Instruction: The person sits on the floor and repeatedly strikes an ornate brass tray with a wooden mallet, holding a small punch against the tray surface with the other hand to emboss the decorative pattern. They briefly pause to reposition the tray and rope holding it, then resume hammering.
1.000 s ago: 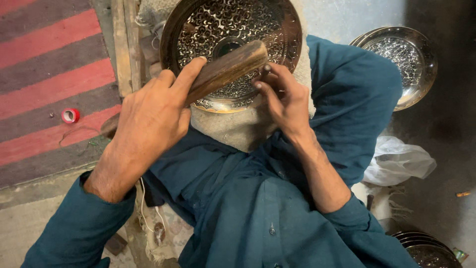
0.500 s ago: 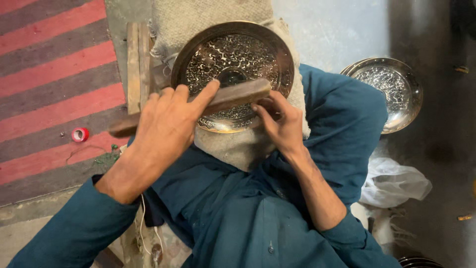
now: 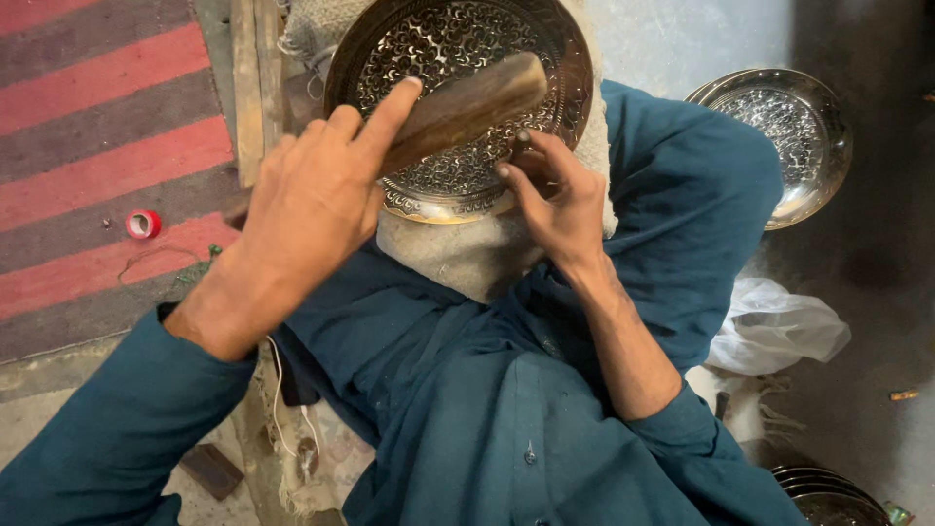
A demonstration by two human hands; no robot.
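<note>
Head view, left hand: the left hand is clamped round a long brown wooden mallet, forefinger laid along it.
Right hand: the right hand pinches a small dark metal punch against the tray.
Tray: the round engraved silver-coloured metal tray rests on a grey cloth pad in the lap, under the mallet.
Surroundings: a second engraved metal bowl lies at right; a small red tape roll sits on the striped red and grey mat; a white plastic bag lies beside the knee.

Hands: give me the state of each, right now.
Left hand: closed on the wooden mallet.
Right hand: closed on a small dark punch set against the engraved metal plate.
</note>
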